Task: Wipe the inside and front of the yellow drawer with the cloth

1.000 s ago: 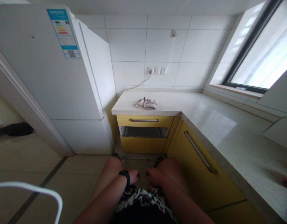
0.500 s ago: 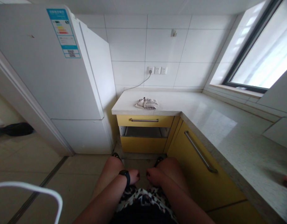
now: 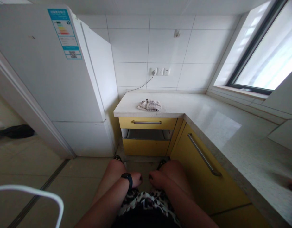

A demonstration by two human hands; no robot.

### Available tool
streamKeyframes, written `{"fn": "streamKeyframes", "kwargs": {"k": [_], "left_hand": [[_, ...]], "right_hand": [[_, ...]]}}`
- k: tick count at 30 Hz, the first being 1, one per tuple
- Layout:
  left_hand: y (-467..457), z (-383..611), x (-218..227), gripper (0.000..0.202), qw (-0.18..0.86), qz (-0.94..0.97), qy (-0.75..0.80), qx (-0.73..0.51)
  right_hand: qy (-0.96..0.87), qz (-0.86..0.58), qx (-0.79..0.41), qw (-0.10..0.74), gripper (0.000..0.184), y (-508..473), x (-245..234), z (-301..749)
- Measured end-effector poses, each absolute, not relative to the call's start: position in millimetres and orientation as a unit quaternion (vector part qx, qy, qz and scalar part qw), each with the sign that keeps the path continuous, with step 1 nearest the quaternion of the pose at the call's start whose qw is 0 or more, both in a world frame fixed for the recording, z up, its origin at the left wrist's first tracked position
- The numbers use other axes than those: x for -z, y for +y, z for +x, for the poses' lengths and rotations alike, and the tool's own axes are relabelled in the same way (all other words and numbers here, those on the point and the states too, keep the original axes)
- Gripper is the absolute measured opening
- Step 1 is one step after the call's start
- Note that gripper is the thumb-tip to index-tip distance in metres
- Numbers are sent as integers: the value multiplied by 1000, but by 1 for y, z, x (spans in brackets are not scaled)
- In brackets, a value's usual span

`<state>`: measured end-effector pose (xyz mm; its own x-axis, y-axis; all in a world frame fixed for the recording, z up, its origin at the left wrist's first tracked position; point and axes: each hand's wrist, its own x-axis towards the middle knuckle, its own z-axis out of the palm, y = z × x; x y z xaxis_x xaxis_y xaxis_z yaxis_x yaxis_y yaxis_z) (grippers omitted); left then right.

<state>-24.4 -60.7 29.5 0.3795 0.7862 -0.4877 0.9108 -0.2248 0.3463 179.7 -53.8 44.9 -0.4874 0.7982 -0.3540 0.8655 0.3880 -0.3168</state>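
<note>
My left hand [image 3: 136,180], with a dark watch on its wrist, rests on the inner side of my left thigh. Its fingers are curled in, and nothing shows in them. Opposite it, my right hand [image 3: 155,179] lies loosely closed on my right thigh, also without any visible object. A small gap separates the two hands. Ahead of them stands a yellow drawer unit [image 3: 146,147] with an open gap between its top and lower fronts. A crumpled, patterned cloth [image 3: 149,105] lies on the countertop [image 3: 191,103] above the drawers.
A white refrigerator [image 3: 65,88] stands at the left. Along the right runs a yellow cabinet door with a metal handle [image 3: 204,155]. A cord is plugged into the wall sockets [image 3: 160,71]. A white cable [image 3: 41,190] crosses the lower left. A window [image 3: 262,60] is at upper right.
</note>
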Motion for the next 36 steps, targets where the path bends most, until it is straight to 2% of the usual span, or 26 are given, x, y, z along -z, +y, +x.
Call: {"fn": "streamKeyframes", "kwargs": {"k": [36], "left_hand": [[-63, -22, -34, 39, 287, 772, 556, 113]], "right_hand": [[827, 505, 234, 80, 33, -54, -46, 179]]}}
